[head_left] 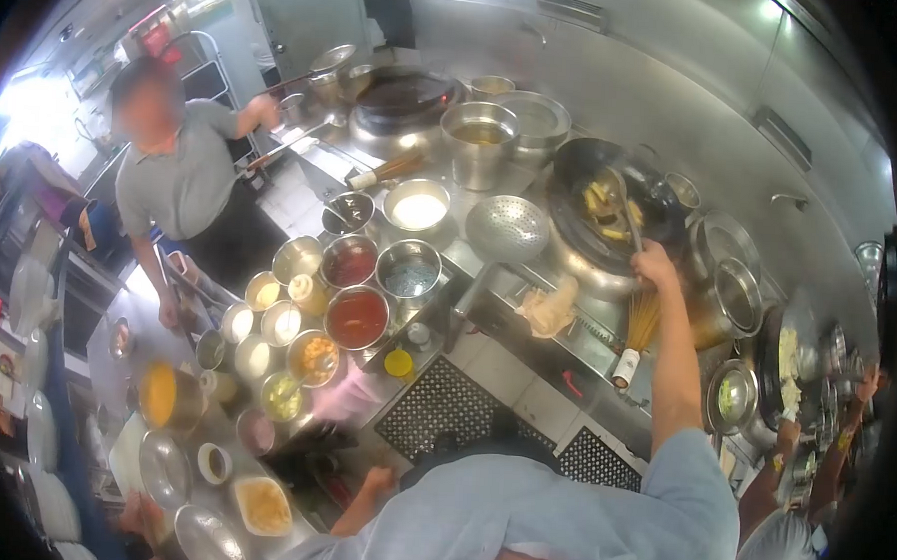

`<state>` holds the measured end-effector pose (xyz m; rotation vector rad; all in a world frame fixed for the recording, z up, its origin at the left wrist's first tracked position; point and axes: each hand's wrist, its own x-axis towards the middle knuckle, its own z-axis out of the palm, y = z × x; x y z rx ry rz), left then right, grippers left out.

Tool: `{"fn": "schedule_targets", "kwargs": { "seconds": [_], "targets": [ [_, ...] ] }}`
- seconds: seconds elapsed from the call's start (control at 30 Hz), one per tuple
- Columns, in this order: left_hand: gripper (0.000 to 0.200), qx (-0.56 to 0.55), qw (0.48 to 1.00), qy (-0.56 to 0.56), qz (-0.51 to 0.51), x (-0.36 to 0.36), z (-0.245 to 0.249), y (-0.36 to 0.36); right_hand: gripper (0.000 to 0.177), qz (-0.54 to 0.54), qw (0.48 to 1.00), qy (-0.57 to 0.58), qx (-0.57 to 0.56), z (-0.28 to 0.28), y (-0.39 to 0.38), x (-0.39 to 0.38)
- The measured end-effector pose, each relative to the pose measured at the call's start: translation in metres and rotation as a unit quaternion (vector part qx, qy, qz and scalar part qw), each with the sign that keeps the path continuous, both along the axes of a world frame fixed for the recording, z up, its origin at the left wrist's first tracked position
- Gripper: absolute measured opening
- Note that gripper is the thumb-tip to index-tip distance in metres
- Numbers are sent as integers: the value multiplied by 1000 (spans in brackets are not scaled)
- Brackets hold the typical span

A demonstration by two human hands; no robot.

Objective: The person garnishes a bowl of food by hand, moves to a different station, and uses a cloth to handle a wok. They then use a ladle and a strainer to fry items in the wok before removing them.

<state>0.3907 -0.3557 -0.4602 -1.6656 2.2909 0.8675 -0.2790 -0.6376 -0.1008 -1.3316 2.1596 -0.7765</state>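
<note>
My right hand (654,265) is closed around the handle of a long metal ladle (629,210), whose head reaches down among yellowish food pieces (600,200). These lie in a large black wok (569,168) on the range. Low beside my body, my left hand (378,481) has its fingers curled, and nothing shows in it. Below my right hand a bamboo brush (643,327) lies on the range's edge, and a crumpled beige cloth (549,309) rests to the left of it. A perforated strainer bowl (508,228) sits left of the wok.
Sauce containers, one with red sauce (358,317), crowd the counter at left. A tall metal pot (477,144) stands behind the strainer. Another person (178,168) at the far left holds a long-handled tool. Someone else's arms (776,469) reach in at right. Black perforated mats (453,405) cover floor.
</note>
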Motion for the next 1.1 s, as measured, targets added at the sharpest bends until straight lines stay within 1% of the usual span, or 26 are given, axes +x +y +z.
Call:
{"fn": "schedule_targets", "kwargs": {
  "seconds": [0.03,0.07,0.1,0.17,0.2,0.23,0.27,0.33,0.37,0.4,0.43,0.47,0.5,0.53,0.6,0.67,0.73,0.8,0.83,0.93,1.0,1.03,1.07,1.1],
  "targets": [
    [18,21,999,13,25,1,-5,5,46,4,993,111,-29,-6,3,6],
    [16,42,997,29,55,1,-10,10,53,9,974,221,-55,-13,6,11],
    [15,64,992,48,94,2,-15,14,61,-21,983,181,-4,15,19,42],
    [13,116,967,103,200,-1,-30,22,63,-27,987,156,-14,41,32,80],
    [12,156,930,154,295,-1,-41,25,64,-29,989,142,-18,44,36,96],
    [11,194,871,216,396,-3,-50,27,66,-26,992,122,-32,42,40,114],
    [11,237,745,281,556,-8,-41,24,67,-23,994,101,-46,38,43,130],
    [14,281,788,247,489,-3,-47,6,65,-8,993,60,-99,2,42,161],
    [16,301,808,226,453,4,-48,-2,66,7,988,76,-134,-29,36,174],
    [18,207,919,154,297,9,-32,-10,67,17,982,90,-168,-51,35,188],
    [19,104,985,73,119,12,-14,-22,69,1,988,108,-110,-50,41,214],
    [21,-4,997,-10,-72,9,13,-30,71,-3,991,115,-71,-62,39,233],
    [22,-17,995,-7,-100,6,15,-35,73,-6,992,123,-31,-73,37,251],
    [22,-2,996,11,-84,4,17,-39,76,-1,993,118,-14,-96,24,260],
    [24,35,997,34,-67,7,16,-47,75,27,996,62,55,-97,13,273],
    [25,82,994,46,-51,14,17,-49,71,-1,997,71,23,-130,-9,278],
    [27,122,991,47,-36,17,20,-47,59,-50,999,1,11,-137,-20,282],
    [28,160,986,53,-7,16,19,-38,45,-46,997,-65,5,-138,-18,282],
    [29,172,984,52,2,17,18,-34,38,-45,997,-64,14,-135,-10,285],
    [31,206,977,47,26,21,18,-26,39,-25,992,-69,-102,-141,59,284],
    [33,228,972,40,34,24,15,-22,32,-29,992,-50,-111,-195,119,278],
    [34,239,970,35,36,25,14,-21,29,-48,996,-68,-44,-222,159,268],
    [35,250,967,29,36,24,12,-20,35,-61,993,-95,32,-228,198,252],
    [35,258,965,24,37,23,11,-21,33,-108,987,-65,96,-219,233,234]
  ]
}}
